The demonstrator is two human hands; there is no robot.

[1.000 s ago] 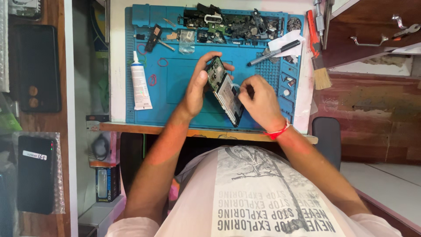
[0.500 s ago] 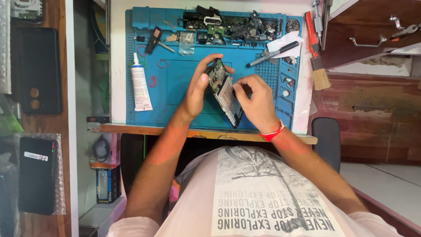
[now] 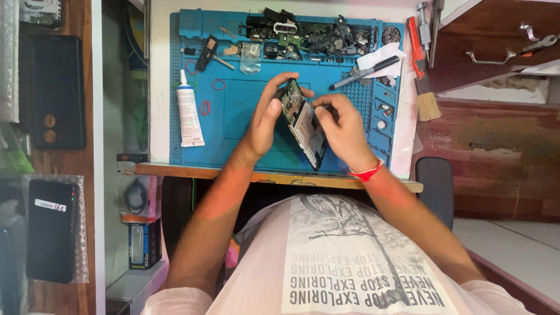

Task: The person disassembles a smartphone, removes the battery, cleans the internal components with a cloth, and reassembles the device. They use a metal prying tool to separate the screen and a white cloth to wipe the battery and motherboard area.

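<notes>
— Far left, off the mat?
— Dark phone (image 3: 51, 230) in a clear sleeve at the lower left, another dark slab (image 3: 57, 90) above it on the wooden side surface.
— And on the mat's left edge?
— White glue tube (image 3: 188, 116) lying lengthwise, cap end away from the body, half on the blue repair mat (image 3: 233, 122), half on the white tabletop (image 3: 158, 87). Small red rubber bands just beside it.
— Centre?
— Left hand (image 3: 265, 119) raised over the mat, fingers clamped on the top end of an opened smartphone (image 3: 303, 122), thumb on the near face, fingertips curled over the far edge. Phone tilted on edge, lower corner down near the mat's front border, circuit side showing.
— Right side of it?
— Right hand (image 3: 344, 128) pressed against the phone's other side, fingers pinched together at its upper middle; whether anything small sits between them, cannot tell. Red wristband (image 3: 366, 172) on that wrist.
— Further right?
— Heap of dark phone parts (image 3: 309, 32) along the mat's far edge, black pen (image 3: 364, 73) on a white paper scrap, then a brush (image 3: 424, 93) with an orange handle past the mat's right edge.
</notes>
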